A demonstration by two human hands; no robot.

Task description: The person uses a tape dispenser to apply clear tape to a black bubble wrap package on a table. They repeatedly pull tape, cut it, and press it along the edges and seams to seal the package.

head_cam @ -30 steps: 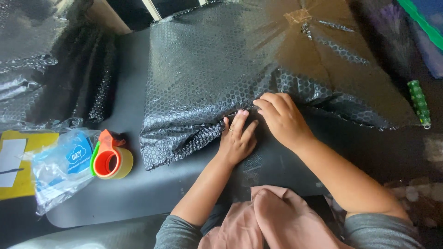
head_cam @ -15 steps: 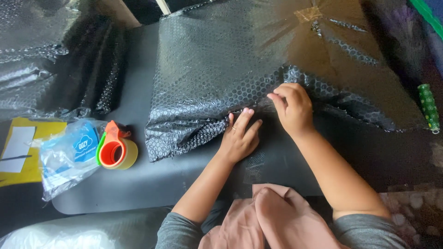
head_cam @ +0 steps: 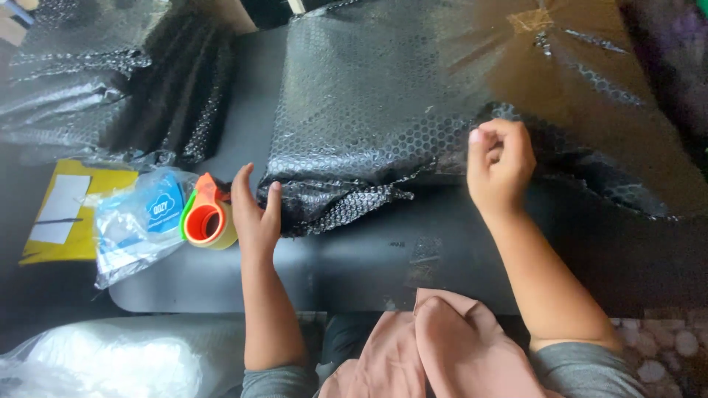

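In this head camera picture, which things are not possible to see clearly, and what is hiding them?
- What is inside the black bubble-wrap bundle: the wrap covers it fully.
- Right hand fingertips: curled into the wrap's edge, so the grip is unclear.
- Tape on the orange tape dispenser: the left hand hides its far side.
- Yellow sheet: partly under the clear plastic bag.
- White bag: cut off by the bottom edge.

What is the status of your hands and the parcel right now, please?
Left hand open, beside tape dispenser, thumb at parcel corner. Right hand pinching the bubble wrap edge. Plastic bag left of dispenser, not in the way.
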